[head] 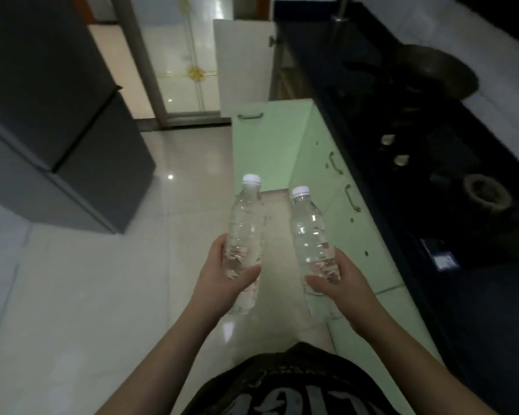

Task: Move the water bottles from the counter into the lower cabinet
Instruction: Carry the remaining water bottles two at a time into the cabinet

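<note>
I hold two clear water bottles with white caps in front of me, over the floor. My left hand [222, 278] grips the left bottle [244, 223] around its lower half. My right hand [340, 283] grips the right bottle [307, 232] the same way. Both bottles tilt away from me, caps pointing forward. Beyond them a green lower cabinet door [264, 145] stands swung open into the room. The cabinet's inside is mostly hidden behind that door. The dark counter [477, 295] runs along my right.
A gas stove with a dark wok [435, 68] sits on the counter. More green cabinet fronts with handles [352, 197] line the counter's base. A grey fridge [57, 121] stands at the left across the glossy tiled floor. A white cabinet door [246, 58] is open farther back.
</note>
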Available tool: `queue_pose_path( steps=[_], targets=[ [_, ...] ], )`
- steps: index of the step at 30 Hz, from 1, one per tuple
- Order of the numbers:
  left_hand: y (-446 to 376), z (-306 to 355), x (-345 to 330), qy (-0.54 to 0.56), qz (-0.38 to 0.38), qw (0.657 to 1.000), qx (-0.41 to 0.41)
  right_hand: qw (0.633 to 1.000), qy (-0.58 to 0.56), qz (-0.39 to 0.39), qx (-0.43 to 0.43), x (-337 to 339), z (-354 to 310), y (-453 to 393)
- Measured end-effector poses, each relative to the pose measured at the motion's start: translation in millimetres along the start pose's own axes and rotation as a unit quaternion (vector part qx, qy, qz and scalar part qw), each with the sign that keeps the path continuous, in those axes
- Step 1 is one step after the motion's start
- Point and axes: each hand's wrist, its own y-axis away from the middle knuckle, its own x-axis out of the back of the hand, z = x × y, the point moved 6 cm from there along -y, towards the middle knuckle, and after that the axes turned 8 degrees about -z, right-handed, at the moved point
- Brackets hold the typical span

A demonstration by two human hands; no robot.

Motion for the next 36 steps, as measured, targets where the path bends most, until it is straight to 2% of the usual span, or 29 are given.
queue_pose_path(
  steps=[3, 13, 16, 22, 25, 32, 36],
  targets=[
    [-13.0, -1.9, 24.0, -0.065, 0.066, 0.995, 0.022, 0.999, 0.044, -0.017, 0.004, -11.3, -10.7, -36.5],
    [-110.6, 6.4, 77.7, -0.129, 0.136, 0.977, 0.103, 0.991, 0.102, -0.090, 0.020, -20.3, -40.4, -186.2],
    [-135.2, 16.1, 96.5, -0.121, 0.167, 0.972, 0.110, 0.988, 0.121, -0.094, 0.024, -25.9, -58.0, -226.3],
    [-166.9, 17.0, 133.1, -0.010, 0.213, 0.968, 0.129, 0.973, 0.190, -0.119, 0.046, -59.0, -101.0, -289.8],
    [-179.8, 15.8, 160.0, 0.007, 0.233, 0.963, 0.132, 0.966, 0.212, -0.138, 0.060, -86.3, -114.6, -323.1],
    [-238.6, 4.6, 252.6, 0.031, 0.252, 0.959, 0.126, 0.951, 0.248, -0.167, 0.082, -173.6, -165.9, -407.8],
    [-282.4, 12.8, 314.6, 0.028, 0.251, 0.960, 0.117, 0.957, 0.227, -0.168, 0.059, -215.7, -199.1, -461.1]
  ],
)
